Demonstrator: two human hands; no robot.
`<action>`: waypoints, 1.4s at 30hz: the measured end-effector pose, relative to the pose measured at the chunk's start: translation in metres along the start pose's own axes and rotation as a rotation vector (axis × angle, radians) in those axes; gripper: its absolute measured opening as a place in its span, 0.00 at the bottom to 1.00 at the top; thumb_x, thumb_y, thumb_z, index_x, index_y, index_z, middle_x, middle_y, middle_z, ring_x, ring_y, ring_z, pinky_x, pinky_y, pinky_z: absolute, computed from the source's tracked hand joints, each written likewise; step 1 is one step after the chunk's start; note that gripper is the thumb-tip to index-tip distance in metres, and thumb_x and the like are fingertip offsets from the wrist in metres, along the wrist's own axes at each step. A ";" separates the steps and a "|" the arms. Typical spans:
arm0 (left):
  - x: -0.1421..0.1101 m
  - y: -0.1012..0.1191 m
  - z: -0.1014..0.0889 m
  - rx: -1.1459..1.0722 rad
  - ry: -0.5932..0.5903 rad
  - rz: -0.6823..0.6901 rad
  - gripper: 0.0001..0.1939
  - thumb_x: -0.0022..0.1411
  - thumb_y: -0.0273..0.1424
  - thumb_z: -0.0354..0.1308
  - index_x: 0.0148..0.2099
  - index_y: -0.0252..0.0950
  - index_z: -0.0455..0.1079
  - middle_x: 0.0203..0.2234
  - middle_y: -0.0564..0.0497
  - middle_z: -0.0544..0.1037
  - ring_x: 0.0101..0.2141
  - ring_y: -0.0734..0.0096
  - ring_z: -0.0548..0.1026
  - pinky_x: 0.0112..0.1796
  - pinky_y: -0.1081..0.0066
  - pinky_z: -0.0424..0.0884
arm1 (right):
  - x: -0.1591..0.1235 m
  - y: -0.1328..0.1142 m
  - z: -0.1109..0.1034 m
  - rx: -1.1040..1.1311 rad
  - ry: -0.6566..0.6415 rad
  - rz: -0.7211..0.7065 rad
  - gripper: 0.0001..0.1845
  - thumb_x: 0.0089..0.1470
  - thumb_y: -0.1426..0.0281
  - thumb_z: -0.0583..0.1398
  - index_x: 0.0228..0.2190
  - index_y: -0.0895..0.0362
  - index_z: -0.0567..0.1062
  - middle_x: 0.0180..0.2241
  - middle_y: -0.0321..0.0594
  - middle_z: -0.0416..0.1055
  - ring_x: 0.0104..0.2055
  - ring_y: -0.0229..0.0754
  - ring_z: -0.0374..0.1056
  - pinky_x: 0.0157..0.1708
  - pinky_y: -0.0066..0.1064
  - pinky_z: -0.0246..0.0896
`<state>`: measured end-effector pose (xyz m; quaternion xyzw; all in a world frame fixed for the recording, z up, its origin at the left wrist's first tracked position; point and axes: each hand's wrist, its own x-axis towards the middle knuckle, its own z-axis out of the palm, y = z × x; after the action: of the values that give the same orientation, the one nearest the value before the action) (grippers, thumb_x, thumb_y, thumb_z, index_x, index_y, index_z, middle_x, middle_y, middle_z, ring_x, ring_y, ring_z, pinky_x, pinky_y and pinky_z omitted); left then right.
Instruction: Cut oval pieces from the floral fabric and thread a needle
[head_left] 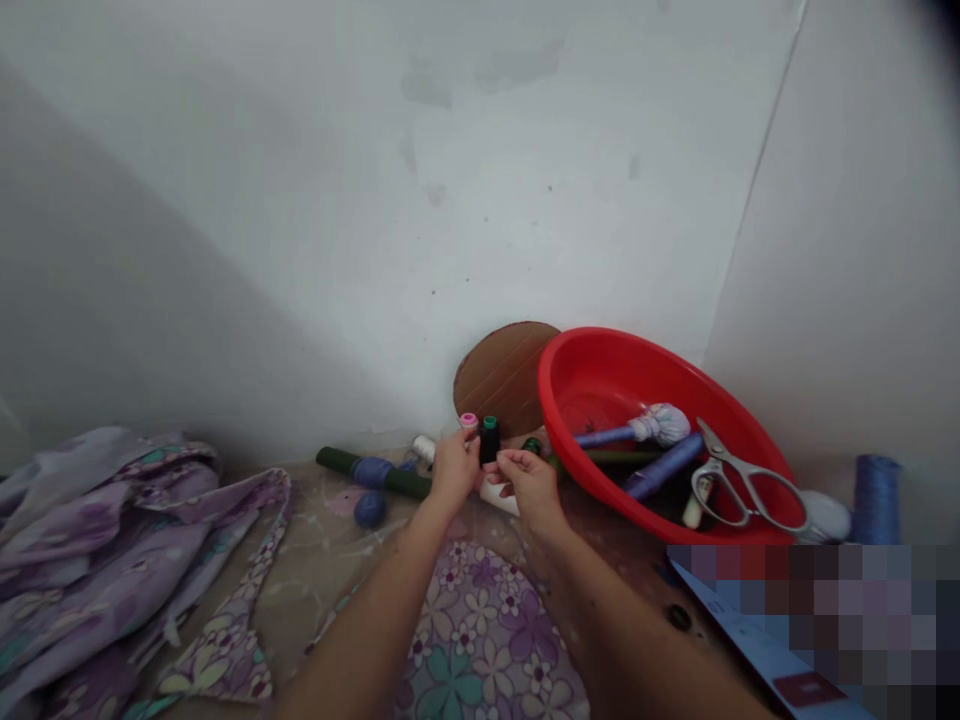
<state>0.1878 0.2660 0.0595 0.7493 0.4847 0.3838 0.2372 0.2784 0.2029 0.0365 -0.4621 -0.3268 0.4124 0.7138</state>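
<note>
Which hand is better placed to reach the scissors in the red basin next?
Right, probably: the right hand is closer to the scissors in the red basin, though it touches the dark spool; the left hand is farther and holds a pink-topped spool.
</note>
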 end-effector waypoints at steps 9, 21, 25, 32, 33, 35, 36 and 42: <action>-0.077 0.014 -0.037 -0.380 -0.193 -0.186 0.21 0.56 0.40 0.42 0.32 0.28 0.68 0.23 0.46 0.75 0.24 0.71 0.72 0.26 0.73 0.67 | -0.041 -0.018 0.010 0.065 -0.097 0.033 0.08 0.34 0.70 0.61 0.22 0.61 0.69 0.17 0.34 0.68 0.18 0.31 0.61 0.18 0.22 0.51; -0.156 0.014 -0.059 -0.531 -0.173 -0.274 0.13 0.42 0.39 0.57 0.20 0.32 0.66 0.12 0.55 0.66 0.17 0.77 0.64 0.20 0.77 0.60 | -0.112 -0.018 0.003 -0.009 -0.193 0.123 0.03 0.33 0.73 0.59 0.16 0.61 0.68 0.15 0.31 0.63 0.17 0.30 0.57 0.16 0.22 0.49; -0.169 0.012 -0.062 -0.466 -0.164 -0.223 0.08 0.39 0.34 0.57 0.19 0.33 0.67 0.12 0.57 0.65 0.17 0.77 0.62 0.20 0.77 0.57 | -0.128 -0.010 0.002 -0.105 -0.223 0.162 0.02 0.32 0.74 0.58 0.15 0.60 0.68 0.13 0.30 0.61 0.16 0.30 0.56 0.15 0.22 0.48; -0.180 0.017 -0.064 -0.308 -0.139 -0.255 0.10 0.42 0.34 0.54 0.16 0.34 0.65 0.09 0.56 0.64 0.15 0.76 0.61 0.18 0.77 0.56 | -0.132 -0.003 0.004 -0.202 -0.196 0.133 0.03 0.30 0.74 0.58 0.13 0.58 0.67 0.14 0.30 0.61 0.17 0.31 0.55 0.15 0.22 0.49; -0.180 0.017 -0.064 -0.280 -0.140 -0.245 0.10 0.42 0.34 0.54 0.15 0.34 0.65 0.09 0.56 0.64 0.15 0.76 0.61 0.19 0.77 0.56 | -0.131 -0.002 0.003 -0.206 -0.196 0.136 0.03 0.30 0.74 0.58 0.13 0.58 0.67 0.13 0.30 0.61 0.16 0.31 0.55 0.15 0.23 0.49; -0.181 0.015 -0.061 -0.243 -0.142 -0.229 0.10 0.43 0.33 0.53 0.15 0.35 0.64 0.09 0.56 0.65 0.15 0.76 0.62 0.19 0.77 0.57 | -0.130 0.000 0.001 -0.210 -0.194 0.131 0.03 0.30 0.73 0.57 0.13 0.58 0.67 0.13 0.30 0.60 0.17 0.31 0.54 0.15 0.22 0.49; -0.181 0.013 -0.059 -0.240 -0.141 -0.222 0.10 0.43 0.33 0.53 0.15 0.35 0.65 0.10 0.56 0.65 0.16 0.75 0.62 0.19 0.77 0.57 | -0.129 0.002 -0.001 -0.211 -0.194 0.128 0.03 0.30 0.73 0.57 0.13 0.58 0.67 0.13 0.30 0.60 0.16 0.31 0.54 0.15 0.22 0.49; -0.182 0.000 -0.048 -0.296 -0.147 -0.214 0.10 0.45 0.34 0.52 0.18 0.35 0.66 0.11 0.55 0.66 0.17 0.75 0.63 0.20 0.76 0.58 | -0.128 0.012 -0.005 -0.195 -0.218 0.173 0.05 0.33 0.70 0.57 0.14 0.58 0.65 0.11 0.29 0.58 0.14 0.30 0.53 0.15 0.22 0.48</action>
<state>0.1062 0.0996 0.0248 0.6763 0.4815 0.3678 0.4188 0.2216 0.0899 0.0126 -0.5082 -0.3997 0.4864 0.5877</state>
